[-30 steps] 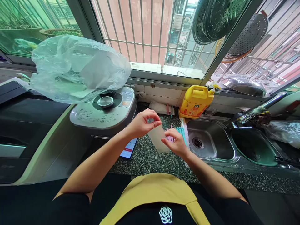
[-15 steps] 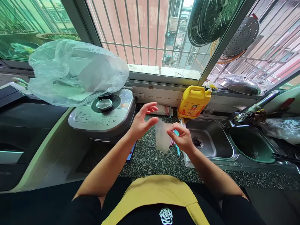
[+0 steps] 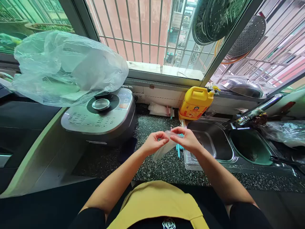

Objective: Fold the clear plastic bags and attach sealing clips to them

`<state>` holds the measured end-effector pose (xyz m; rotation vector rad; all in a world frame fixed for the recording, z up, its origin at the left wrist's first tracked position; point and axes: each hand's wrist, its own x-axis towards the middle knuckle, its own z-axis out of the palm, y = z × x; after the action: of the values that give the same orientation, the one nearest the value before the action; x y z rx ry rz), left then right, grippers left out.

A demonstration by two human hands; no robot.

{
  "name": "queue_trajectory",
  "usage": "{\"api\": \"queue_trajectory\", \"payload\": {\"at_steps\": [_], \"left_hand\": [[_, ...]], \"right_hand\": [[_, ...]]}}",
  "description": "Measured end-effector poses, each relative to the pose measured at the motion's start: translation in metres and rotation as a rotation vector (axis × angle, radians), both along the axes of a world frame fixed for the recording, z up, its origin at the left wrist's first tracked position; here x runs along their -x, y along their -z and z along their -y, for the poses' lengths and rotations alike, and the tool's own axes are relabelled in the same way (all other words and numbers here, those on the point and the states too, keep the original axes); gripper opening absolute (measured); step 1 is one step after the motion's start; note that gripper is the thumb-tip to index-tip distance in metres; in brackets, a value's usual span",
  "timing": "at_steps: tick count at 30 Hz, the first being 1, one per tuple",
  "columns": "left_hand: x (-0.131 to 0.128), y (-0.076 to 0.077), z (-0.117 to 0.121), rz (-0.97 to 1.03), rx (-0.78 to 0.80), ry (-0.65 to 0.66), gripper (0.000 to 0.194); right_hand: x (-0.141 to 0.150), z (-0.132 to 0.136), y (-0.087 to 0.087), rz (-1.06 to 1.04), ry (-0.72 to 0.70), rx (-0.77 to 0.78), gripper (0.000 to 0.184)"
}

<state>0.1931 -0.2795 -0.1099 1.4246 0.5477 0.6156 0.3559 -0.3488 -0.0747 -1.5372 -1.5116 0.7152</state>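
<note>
A small translucent plastic bag [image 3: 165, 150] hangs between my hands above the speckled countertop [image 3: 152, 170]. My left hand [image 3: 154, 142] pinches its upper edge with thumb and fingertips. On the other side of the same edge, my right hand [image 3: 187, 139] also pinches it, the fingertips of both hands nearly meeting. Light blue plastic sticks or clips [image 3: 178, 150] lie on the counter just below my right hand, partly covered by it.
To the left stands a rice cooker [image 3: 100, 114] with a large clear plastic bag [image 3: 71, 70] on top. A yellow jug [image 3: 196, 103] stands by the window, beside a steel sink [image 3: 214, 141] and a green basin [image 3: 250, 146]. A white packet [image 3: 158, 109] lies against the wall.
My left hand, open and apart from the bag before, has come down and right and now pinches its edge. The bag has tilted, its lower end pointing left.
</note>
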Motion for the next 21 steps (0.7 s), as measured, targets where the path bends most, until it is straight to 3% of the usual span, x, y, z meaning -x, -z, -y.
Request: {"api": "queue_trajectory", "payload": {"at_steps": [4,7,9,11,14,16,18,21], "left_hand": [[-0.003,0.025,0.010,-0.005,0.007,0.054,0.043],[0.007,0.062,0.008,-0.112,-0.105,-0.052,0.043],[0.021,0.092,0.002,-0.374,-0.288,-0.280,0.040],[0.038,0.120,-0.005,-0.773,-0.408,-0.494,0.041],[0.055,0.145,-0.008,-1.037,-0.440,-0.535,0.046],[0.056,0.143,-0.003,-0.937,-0.453,-0.534,0.048],[0.049,0.128,0.005,-0.652,-0.446,-0.473,0.054],[0.035,0.098,0.016,-0.177,-0.274,-0.188,0.066]], "right_hand": [[-0.001,0.000,0.006,0.005,-0.036,0.021,0.021],[-0.004,0.004,0.022,0.038,-0.045,0.012,0.016],[-0.006,0.006,0.034,0.069,-0.074,0.031,0.016],[-0.007,0.007,0.044,0.091,-0.115,0.047,0.015],[-0.006,0.008,0.051,0.104,-0.170,0.064,0.016],[-0.003,0.008,0.050,0.101,-0.197,0.069,0.016],[0.001,0.006,0.045,0.089,-0.217,0.079,0.017],[0.011,0.002,0.035,0.044,-0.215,0.118,0.017]]}}
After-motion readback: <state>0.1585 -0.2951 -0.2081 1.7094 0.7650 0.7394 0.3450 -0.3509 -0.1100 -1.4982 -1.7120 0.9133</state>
